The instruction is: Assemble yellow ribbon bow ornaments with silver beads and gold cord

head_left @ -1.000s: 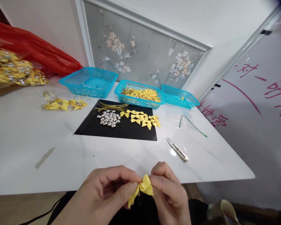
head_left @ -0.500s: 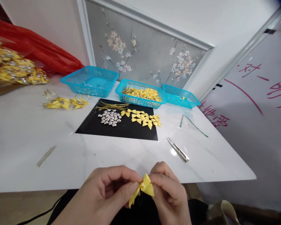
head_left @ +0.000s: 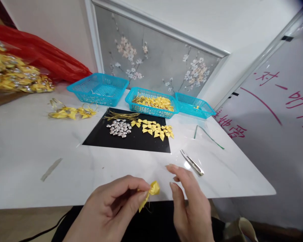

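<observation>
Just past the table's near edge, my left hand (head_left: 116,205) pinches a yellow ribbon bow (head_left: 154,188) between thumb and fingertips. A thin strand hangs beneath the bow. My right hand (head_left: 192,201) is apart from it on the right, thumb and fingers spread, holding nothing. Thread snips (head_left: 192,163) lie on the table beyond that hand. Farther back, a black mat (head_left: 131,145) bears silvery beads (head_left: 120,128), several yellow bows (head_left: 154,128) and a bunch of gold ties (head_left: 122,116).
Three blue baskets stand along the back: a left one (head_left: 98,95), a middle one (head_left: 151,112) heaped with yellow bows, and a right one (head_left: 195,109). Bows with gold ties (head_left: 72,112) lie left. A green strip (head_left: 209,137) rests right; a bulging clear bag (head_left: 15,74) is at far left.
My right hand has let go of the bow and moved off to the right, its fingers opening. The left hand still pinches the bow, which has turned slightly.
</observation>
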The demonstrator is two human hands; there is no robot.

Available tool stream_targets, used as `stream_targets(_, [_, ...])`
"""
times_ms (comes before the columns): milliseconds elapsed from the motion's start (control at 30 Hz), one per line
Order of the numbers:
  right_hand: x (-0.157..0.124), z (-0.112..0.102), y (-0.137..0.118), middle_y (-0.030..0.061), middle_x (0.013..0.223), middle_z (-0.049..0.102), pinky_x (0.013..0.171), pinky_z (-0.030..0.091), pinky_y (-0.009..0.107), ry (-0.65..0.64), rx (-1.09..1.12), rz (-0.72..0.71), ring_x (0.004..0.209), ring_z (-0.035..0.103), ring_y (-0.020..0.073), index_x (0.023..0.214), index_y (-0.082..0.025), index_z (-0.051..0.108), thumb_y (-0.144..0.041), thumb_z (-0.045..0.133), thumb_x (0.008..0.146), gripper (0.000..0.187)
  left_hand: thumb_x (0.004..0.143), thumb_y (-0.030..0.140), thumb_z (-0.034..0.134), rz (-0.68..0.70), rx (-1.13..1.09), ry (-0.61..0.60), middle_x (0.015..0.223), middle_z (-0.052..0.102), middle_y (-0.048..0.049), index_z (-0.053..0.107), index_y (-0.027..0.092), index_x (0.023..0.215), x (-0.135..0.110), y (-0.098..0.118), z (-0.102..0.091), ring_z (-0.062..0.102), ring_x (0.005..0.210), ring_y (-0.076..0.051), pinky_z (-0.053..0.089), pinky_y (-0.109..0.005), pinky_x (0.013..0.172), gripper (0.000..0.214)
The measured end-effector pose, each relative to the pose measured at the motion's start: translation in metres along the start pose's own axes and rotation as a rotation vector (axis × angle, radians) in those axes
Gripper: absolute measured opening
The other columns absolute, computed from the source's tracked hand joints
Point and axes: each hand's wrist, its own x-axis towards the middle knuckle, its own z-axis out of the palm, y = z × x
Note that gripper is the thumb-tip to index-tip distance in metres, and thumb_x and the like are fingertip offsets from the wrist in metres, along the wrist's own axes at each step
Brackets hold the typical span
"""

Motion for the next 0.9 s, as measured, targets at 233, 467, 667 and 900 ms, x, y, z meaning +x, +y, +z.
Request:
stream_targets(233, [0.013, 0.018, -0.021, 0.0049, 0.093, 0.074, 0.063, 0.057, 0.032, 0.017, -0.065, -0.211, 0.080, 0.068, 0.0202, 0.101, -0.027, 0.072, 0.001, 0.066, 0.094, 0.029, 0.089, 0.035, 0.073, 0.116, 0.043, -0.053, 0.081, 0.081, 0.0017, 0.082, 0.032, 0.084, 0.002, -0.010, -0.007, 0.073, 0.075, -0.022, 0.060, -0.025, 0.069, 0.010])
stream_targets(467, [-0.003, 0.039, -0.023, -0.0010, 0.071, 0.069, 0.052, 0.051, 0.036, 0.188, 0.009, -0.220, 0.067, 0.067, 0.0223, 0.092, -0.030, 0.069, -0.003, 0.067, 0.091, 0.028, 0.089, 0.039, 0.071, 0.070, 0.132, -0.012, 0.083, 0.082, -0.0002, 0.081, 0.029, 0.082, 0.011, -0.004, -0.013, 0.075, 0.081, -0.024, 0.059, -0.026, 0.074, 0.015])
stream_targets(667, [0.013, 0.029, -0.018, 0.0059, 0.089, 0.071, 0.077, 0.063, 0.039, 0.089, 0.038, -0.230, 0.086, 0.068, 0.0224, 0.099, -0.023, 0.068, 0.007, 0.057, 0.090, 0.034, 0.087, 0.040, 0.070, 0.098, 0.173, 0.033, 0.079, 0.082, -0.0010, 0.080, 0.027, 0.080, 0.015, -0.002, -0.016, 0.074, 0.075, -0.022, 0.061, -0.024, 0.068, 0.018])
stream_targets(900, [0.025, 0.044, -0.018, 0.0057, 0.081, 0.075, 0.067, 0.052, 0.033, 0.175, -0.151, -0.404, 0.079, 0.064, 0.0188, 0.085, -0.015, 0.072, -0.004, 0.057, 0.103, 0.026, 0.087, 0.030, 0.061, 0.261, 0.208, 0.006, 0.071, 0.080, 0.0031, 0.078, 0.027, 0.077, 0.017, -0.008, -0.011, 0.078, 0.067, -0.018, 0.061, -0.019, 0.062, 0.020])
